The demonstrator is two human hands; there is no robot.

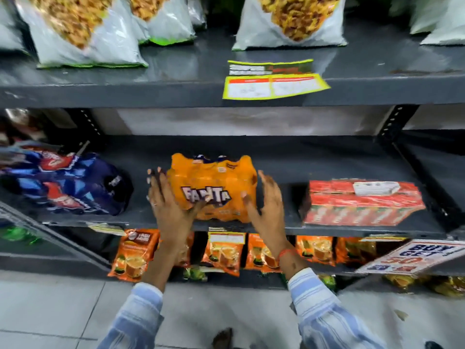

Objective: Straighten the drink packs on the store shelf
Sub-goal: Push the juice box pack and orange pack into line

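Observation:
An orange Fanta pack (216,180) stands in the middle of the dark grey middle shelf (276,170). My left hand (168,205) lies against the pack's left front corner, fingers spread, thumb across the label. My right hand (266,205) is at the pack's right side, fingers apart, thumb touching the front edge. A blue Pepsi pack (73,182) lies tilted at the shelf's left. A red pack of drink cartons (359,202) sits to the right, turned a little askew.
Snack bags (83,34) stand on the upper shelf with a yellow price tag (271,81) on its edge. Orange drink-mix pouches (136,253) hang below the middle shelf. A promo sign (412,258) sticks out at the lower right. Tiled floor lies underfoot.

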